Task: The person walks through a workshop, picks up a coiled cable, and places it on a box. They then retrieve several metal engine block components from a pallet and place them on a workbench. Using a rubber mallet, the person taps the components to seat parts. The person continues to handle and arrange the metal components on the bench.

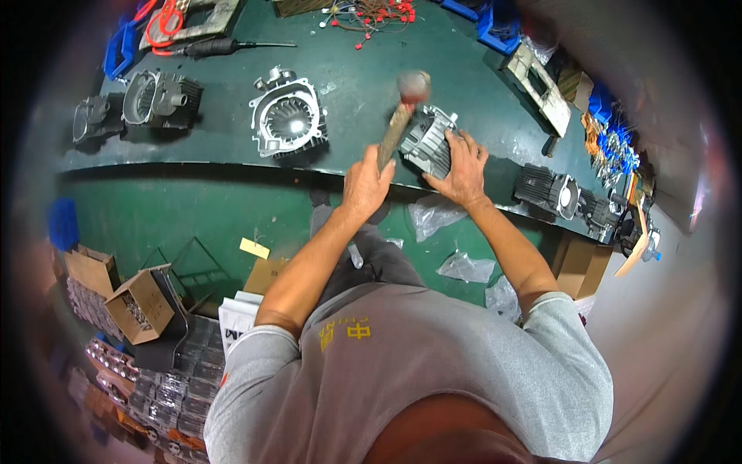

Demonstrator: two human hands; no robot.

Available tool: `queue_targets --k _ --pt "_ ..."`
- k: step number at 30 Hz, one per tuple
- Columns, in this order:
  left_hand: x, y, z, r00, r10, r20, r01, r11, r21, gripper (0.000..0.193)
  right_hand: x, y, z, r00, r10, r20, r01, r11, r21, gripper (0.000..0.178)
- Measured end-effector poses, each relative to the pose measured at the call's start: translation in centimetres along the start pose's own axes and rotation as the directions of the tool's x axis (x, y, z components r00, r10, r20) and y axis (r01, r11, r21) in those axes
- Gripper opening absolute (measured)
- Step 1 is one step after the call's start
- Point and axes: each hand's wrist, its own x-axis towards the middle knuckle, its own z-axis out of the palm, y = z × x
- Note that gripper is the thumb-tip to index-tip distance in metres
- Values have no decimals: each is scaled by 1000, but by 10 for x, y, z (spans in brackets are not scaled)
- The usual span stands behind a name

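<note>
My left hand (366, 185) is wrapped round the wooden handle of a hammer (395, 133). Its blurred, reddish-grey head is up beside a finned grey metal housing (427, 147) near the front edge of the bench; I cannot tell whether the two touch. My right hand (465, 172) grips that housing from its right side, thumb at the near end and fingers over the top. Left of the hammer, an open round metal housing (289, 120) with a finned inside lies face up on the bench.
More metal housings stand on the green bench (224, 93): a pair at left (158, 100) and several at right (545, 188). Wires with red connectors (372, 17) lie at the back, near a black power screwdriver (212, 48). Plastic bags (466, 267) and cardboard boxes (139, 304) are below.
</note>
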Motion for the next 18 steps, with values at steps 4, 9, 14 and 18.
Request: queue_targets --k 4,9,14,18 --pt "9 46 -25 913 131 -386 -307 843 -442 28 0 0 3 1000 -4 1 4 1000 -2 108" --pt "-18 -16 9 920 177 -350 -274 929 -249 32 2 0 3 1000 0 8 0 1000 -22 107" --pt "-18 -59 13 980 -90 178 45 968 246 36 2 -1 1 999 32 11 -32 999 -18 107" --pt "-25 -45 2 1000 -18 -10 19 999 37 37 3 -2 4 999 35 29 -34 999 -34 107"
